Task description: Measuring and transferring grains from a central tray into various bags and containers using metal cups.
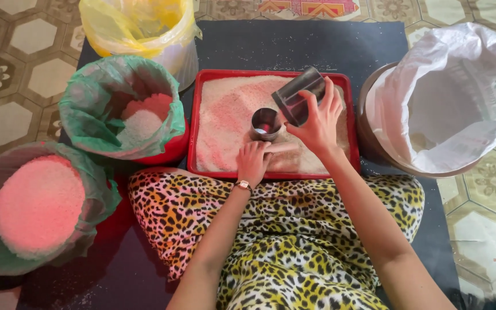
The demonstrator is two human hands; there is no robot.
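over red tray of pinkish grains, hands tilting metal cup above metal ring

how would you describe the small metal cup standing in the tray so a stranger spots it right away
Find the red rectangular tray of pink and white grains in the middle of the dark mat. Near its front edge, just above the left hand, stands the small round metal cup, upright with its mouth open. Unlike the second metal cup, tilted in the right hand, it rests in the grains.
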